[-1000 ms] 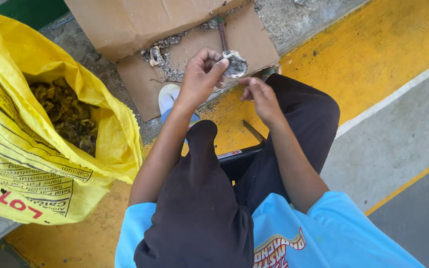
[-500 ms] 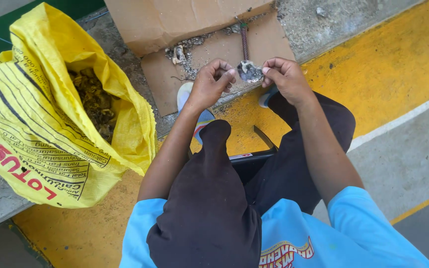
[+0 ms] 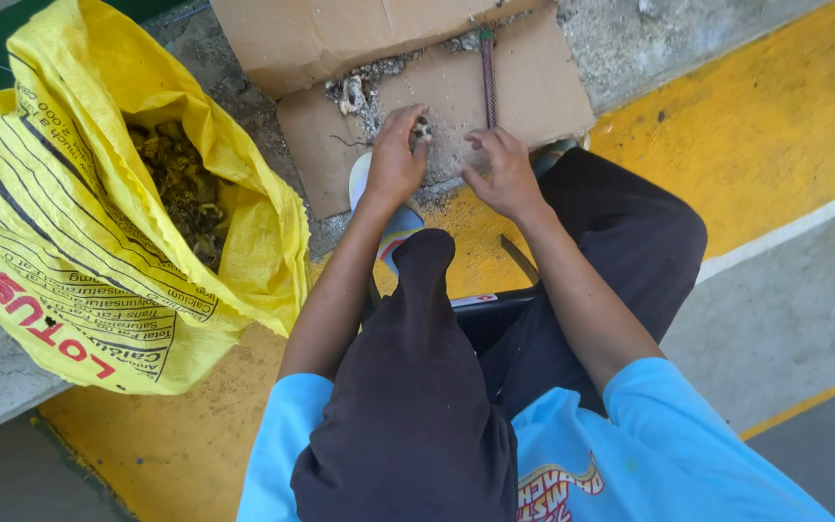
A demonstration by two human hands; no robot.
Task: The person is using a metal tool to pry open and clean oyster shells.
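We have lowered both hands to the cardboard sheet (image 3: pixel 524 92): our left hand (image 3: pixel 393 159) now pinches the small grey lump (image 3: pixel 421 129) against it, while our right hand (image 3: pixel 504 174) has let go, fingers loosely open.

Small object (image 3: pixel 422 129) in left grip (image 3: pixel 396 159): too small to ID.

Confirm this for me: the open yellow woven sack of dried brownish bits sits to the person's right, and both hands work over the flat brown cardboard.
Not right. The head view shows the open yellow woven sack on the person's left. Both the left hand and right hand do work over the flat brown cardboard.
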